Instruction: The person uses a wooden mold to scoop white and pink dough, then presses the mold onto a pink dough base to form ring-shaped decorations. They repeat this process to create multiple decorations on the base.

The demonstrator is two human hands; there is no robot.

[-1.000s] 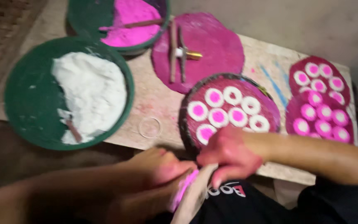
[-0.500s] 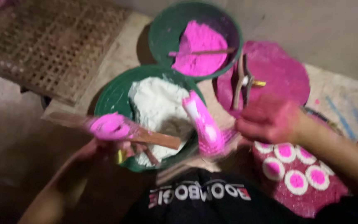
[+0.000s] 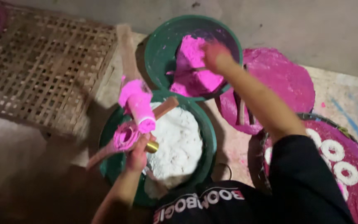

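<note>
My left hand (image 3: 137, 151) grips a pink-stained wooden mould tool (image 3: 135, 114) with a wooden handle and a brass ferrule, held over the near green basin (image 3: 207, 137) of white dough (image 3: 175, 143). My right hand (image 3: 215, 56) reaches into the far green basin (image 3: 162, 45) and touches the pink dough (image 3: 193, 68) there; its fingers are blurred. A thin stick lies across the pink dough.
A woven bamboo rack (image 3: 42, 70) lies to the left. A round pink-stained board (image 3: 282, 83) with a tool on it sits to the right of the basins. A pink tray (image 3: 353, 166) carries white and pink ring-shaped cakes. A small ring (image 3: 224, 170) lies on the table.
My right hand has moved from beside the white basin up into the pink dough. The left hand now holds the mould tool higher over the white dough. The view shifted left.
</note>
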